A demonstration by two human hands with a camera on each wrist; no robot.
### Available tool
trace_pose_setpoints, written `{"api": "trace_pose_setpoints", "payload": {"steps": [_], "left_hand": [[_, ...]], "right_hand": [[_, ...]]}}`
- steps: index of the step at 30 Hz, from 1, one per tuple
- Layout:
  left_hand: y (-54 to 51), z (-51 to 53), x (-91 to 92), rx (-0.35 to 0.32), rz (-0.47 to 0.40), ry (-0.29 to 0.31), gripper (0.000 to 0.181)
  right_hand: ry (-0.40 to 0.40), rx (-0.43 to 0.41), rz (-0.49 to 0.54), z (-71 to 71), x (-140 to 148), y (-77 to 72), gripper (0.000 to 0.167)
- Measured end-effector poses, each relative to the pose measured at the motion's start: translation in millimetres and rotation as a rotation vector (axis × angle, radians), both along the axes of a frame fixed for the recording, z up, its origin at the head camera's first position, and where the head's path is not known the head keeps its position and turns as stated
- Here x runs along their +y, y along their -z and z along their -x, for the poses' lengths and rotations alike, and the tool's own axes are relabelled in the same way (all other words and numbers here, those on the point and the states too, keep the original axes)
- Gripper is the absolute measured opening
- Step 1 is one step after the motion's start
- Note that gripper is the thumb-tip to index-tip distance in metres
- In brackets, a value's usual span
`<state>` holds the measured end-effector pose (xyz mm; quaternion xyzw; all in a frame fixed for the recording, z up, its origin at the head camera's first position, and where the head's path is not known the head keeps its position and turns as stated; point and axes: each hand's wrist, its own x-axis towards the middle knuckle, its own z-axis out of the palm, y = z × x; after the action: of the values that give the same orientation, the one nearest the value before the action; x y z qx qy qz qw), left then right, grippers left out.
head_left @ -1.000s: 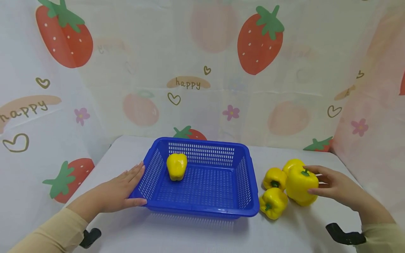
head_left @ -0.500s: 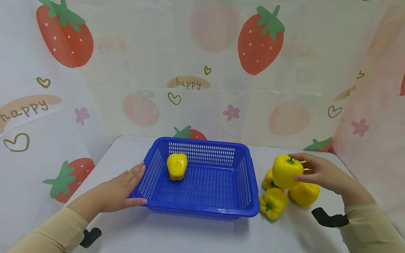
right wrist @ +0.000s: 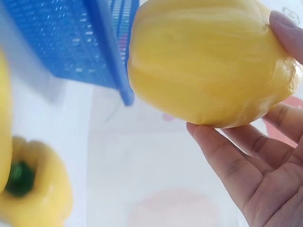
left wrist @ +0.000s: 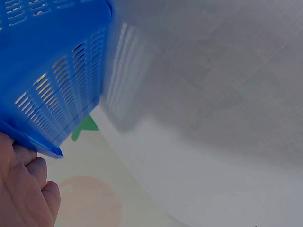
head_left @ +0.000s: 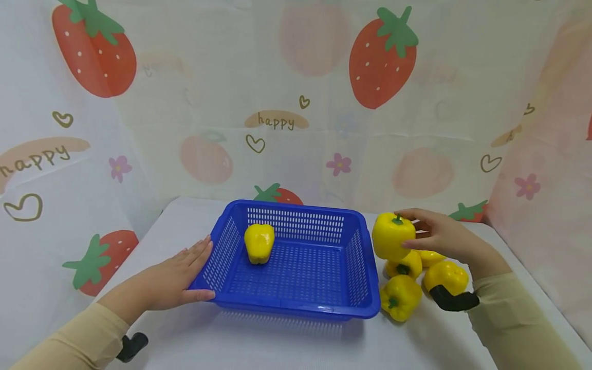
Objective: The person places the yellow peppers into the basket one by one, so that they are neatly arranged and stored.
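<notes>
The right hand [head_left: 444, 237] grips a yellow bell pepper [head_left: 390, 237] between thumb and fingers, raised just beyond the right rim of the blue basket [head_left: 296, 308]. In the right wrist view the held pepper [right wrist: 208, 61] fills the top, with the hand [right wrist: 265, 175] below and right of it. The left hand [head_left: 173, 280] rests with fairly straight fingers on the basket's left rim; the left wrist view shows that hand [left wrist: 28, 189] at the rim. Inside the basket, toward the back left, lies another yellow pepper [head_left: 259, 243].
Several yellow peppers lie on the white table [head_left: 277, 349] right of the basket: one near its front right corner [head_left: 400, 298], one behind that [head_left: 405, 264], one farther right [head_left: 446, 276]. A patterned cloth [head_left: 296, 154] hangs behind and at the sides.
The right hand has carried its pepper up and leftward from the group to beside the basket's right rim, uncovering peppers behind it. The left hand and basket have stayed put.
</notes>
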<state>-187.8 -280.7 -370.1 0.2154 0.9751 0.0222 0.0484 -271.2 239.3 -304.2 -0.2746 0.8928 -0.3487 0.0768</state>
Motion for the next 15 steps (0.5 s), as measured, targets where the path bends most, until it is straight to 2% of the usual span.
{"api": "trace_pose_setpoints", "payload": {"steps": [15], "left_hand": [[-1.5, -0.9, 0.3, 0.009, -0.001, 0.012, 0.108]], "right_hand": [[-0.024, -0.018, -0.001, 18.3, -46, -0.5, 0.061]]}}
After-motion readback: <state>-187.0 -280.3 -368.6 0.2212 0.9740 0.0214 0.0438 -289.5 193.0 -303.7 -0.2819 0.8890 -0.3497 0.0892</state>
